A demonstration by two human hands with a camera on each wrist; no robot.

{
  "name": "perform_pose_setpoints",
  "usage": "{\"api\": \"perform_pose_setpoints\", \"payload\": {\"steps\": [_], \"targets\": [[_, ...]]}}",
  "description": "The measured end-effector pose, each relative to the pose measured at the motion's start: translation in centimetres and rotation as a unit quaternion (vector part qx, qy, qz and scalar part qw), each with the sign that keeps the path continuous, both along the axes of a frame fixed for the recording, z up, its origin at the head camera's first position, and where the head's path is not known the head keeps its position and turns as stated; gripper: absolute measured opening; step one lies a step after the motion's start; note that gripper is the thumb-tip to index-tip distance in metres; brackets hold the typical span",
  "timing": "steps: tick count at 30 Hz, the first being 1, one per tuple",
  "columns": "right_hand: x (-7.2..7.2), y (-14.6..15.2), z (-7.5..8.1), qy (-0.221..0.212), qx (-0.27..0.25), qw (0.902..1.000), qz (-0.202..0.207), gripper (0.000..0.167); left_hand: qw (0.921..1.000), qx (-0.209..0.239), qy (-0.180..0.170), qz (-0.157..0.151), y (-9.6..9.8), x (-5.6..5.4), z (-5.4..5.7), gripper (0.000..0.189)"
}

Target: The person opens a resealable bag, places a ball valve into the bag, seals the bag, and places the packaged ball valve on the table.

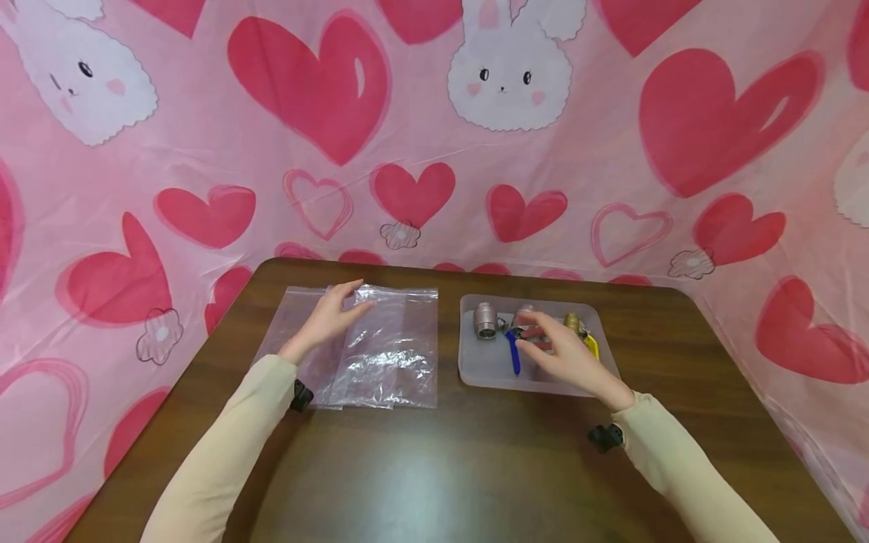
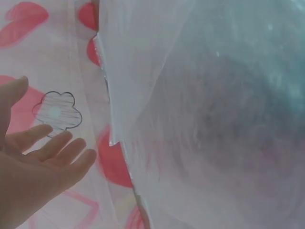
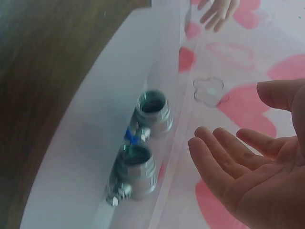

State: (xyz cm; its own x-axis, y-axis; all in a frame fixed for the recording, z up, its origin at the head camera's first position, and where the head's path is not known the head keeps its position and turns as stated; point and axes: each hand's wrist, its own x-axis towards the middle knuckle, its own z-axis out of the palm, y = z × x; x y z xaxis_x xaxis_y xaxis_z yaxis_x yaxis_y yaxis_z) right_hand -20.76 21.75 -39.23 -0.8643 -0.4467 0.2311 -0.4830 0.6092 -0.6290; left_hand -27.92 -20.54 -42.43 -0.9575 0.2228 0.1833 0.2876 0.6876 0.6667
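Observation:
My left hand [image 1: 330, 315] hovers above overlapping clear plastic zip bags [image 1: 387, 362], its fingers loosely extended and nothing in its grasp. The left wrist view shows that hand [image 2: 47, 157] apart from the bag film [image 2: 190, 124]. Over a translucent plastic tray [image 1: 468, 373] is my right hand [image 1: 560, 351], relaxed and holding nothing. Inside the tray lie a silver ball valve [image 1: 485, 320] with a blue handle [image 1: 514, 356], a second silver valve [image 3: 136, 171], and a brass valve [image 1: 572, 322] by a yellow handle [image 1: 591, 346]. A red handle [image 1: 532, 332] is partly hidden by my right fingers.
Tray and bags lie side by side on a dark wooden table [image 1: 421, 475]. A pink cloth [image 1: 434, 136] with hearts and rabbits hangs around the table's back and sides. Black wrist cameras are worn on the left wrist [image 1: 302, 395] and right wrist [image 1: 605, 437].

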Motion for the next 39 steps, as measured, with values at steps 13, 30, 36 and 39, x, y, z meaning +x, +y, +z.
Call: {"api": "perform_pose_setpoints", "payload": {"steps": [13, 30, 36, 39], "targets": [[0.8, -3.9, -0.2, -0.013, 0.002, 0.9992, 0.037, 0.040, 0.9995, 0.005, -0.029, 0.012, 0.0, -0.7, 0.0, 0.063], [2.4, -8.9, -0.4, -0.075, -0.024, 0.9943, 0.072, 0.035, 0.9997, 0.005, -0.014, 0.021, -0.2, -2.6, -0.6, 0.055], [3.2, -10.2, -1.0, -0.070, -0.012, 0.9930, 0.094, 0.034, 0.9995, 0.005, -0.010, 0.030, -0.2, -2.7, -0.9, 0.050], [3.6, -10.7, -1.3, -0.075, -0.007, 0.9919, 0.102, 0.034, 0.9994, 0.006, -0.010, 0.034, -0.2, -2.7, -1.0, 0.049]]}}
